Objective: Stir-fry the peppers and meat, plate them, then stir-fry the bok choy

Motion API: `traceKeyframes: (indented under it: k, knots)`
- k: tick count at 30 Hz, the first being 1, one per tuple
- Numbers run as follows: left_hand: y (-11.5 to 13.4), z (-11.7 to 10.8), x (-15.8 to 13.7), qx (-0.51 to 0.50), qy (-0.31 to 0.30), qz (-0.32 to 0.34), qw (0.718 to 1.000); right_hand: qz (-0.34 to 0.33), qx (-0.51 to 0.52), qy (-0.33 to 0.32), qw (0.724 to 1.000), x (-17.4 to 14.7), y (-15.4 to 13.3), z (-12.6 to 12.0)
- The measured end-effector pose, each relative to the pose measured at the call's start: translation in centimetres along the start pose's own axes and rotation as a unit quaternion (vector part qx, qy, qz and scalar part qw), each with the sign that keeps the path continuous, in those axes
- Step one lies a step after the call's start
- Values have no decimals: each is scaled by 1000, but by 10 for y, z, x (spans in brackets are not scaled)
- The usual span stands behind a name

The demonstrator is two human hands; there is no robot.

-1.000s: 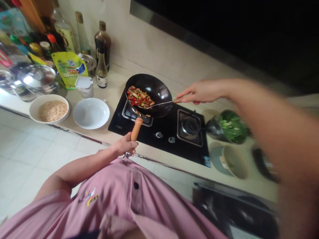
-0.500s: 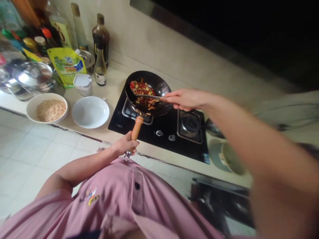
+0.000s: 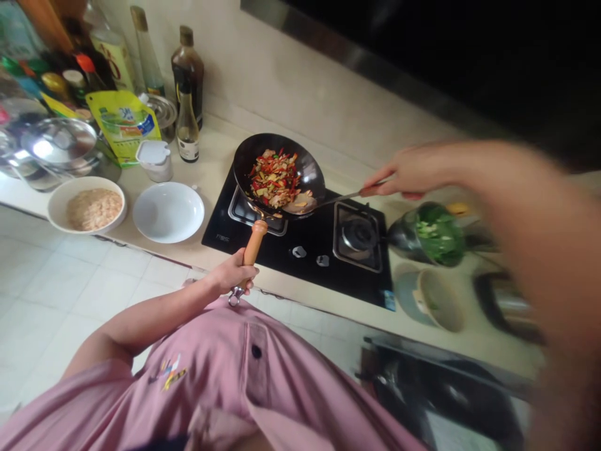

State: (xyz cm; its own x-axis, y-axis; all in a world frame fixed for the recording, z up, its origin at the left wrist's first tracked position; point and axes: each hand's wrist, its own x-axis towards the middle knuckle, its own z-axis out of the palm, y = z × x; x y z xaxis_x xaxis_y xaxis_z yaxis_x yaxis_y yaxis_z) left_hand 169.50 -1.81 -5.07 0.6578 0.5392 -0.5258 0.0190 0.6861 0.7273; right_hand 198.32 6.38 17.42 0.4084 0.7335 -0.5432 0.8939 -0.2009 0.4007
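My left hand [image 3: 236, 272] is wrapped round the wooden handle of a dark wok [image 3: 307, 168], which sits over the left burner of a black gas stove [image 3: 263, 247]. In the wok lies a mix of chopped food [image 3: 277, 175] with red, yellow and brownish pieces. To the right of the wok, my right hand [image 3: 399, 175] is closed on the handle of a spatula [image 3: 340, 198]. The spatula's broad blade rests inside the wok at its near right side, touching a few pieces. Motion blurs the right forearm.
Left of the stove stand a white plate [image 3: 169, 216], a bowl of pale food [image 3: 94, 210], a lidded jar [image 3: 154, 164], a yellow pouch [image 3: 124, 128] and several bottles. To the right are a bowl of chopped greens [image 3: 439, 241] and a pale bowl [image 3: 441, 307]. A dark hood overhangs.
My right hand has moved right, drawing the spatula from the wok's left side to its near right. The food is now more heaped together. My left hand stays on the handle.
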Motion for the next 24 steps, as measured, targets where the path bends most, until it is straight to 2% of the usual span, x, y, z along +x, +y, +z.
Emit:
traceKeyframes:
  k: [1, 2, 5, 7, 11, 13, 15, 19, 21, 24]
  knots:
    - [0, 0, 0, 0, 0, 0, 1000, 13, -18, -11, 1000, 4, -11, 2]
    - [1, 0, 0, 0, 1, 0, 1000, 14, -29, 5, 999, 6, -20, 7]
    - [1, 1, -1, 2, 7, -4, 1000, -19, -61, 125, 990, 1, -32, 26]
    - [1, 0, -1, 1, 8, -7, 1000, -23, -102, 172, 980, -8, -24, 36]
    - [0, 0, -2, -4, 6, -6, 1000, 22, -120, 192, 974, -10, 12, 30]
    - [1, 0, -2, -1, 9, -7, 1000, 48, -112, 188, 975, 2, 23, 21]
    - [2, 0, -3, 4, 12, -8, 1000, 58, -102, 186, 976, 19, 23, 15]
    - [3, 1, -3, 5, 10, -6, 1000, -10, -71, 217, 974, 36, -2, 17]
    - [3, 1, -3, 5, 8, -6, 1000, -51, -76, 240, 966, 31, -11, 22]
    - [3, -1, -3, 1, 1, -4, 1000, -58, -106, 260, 958, 13, -4, 25]
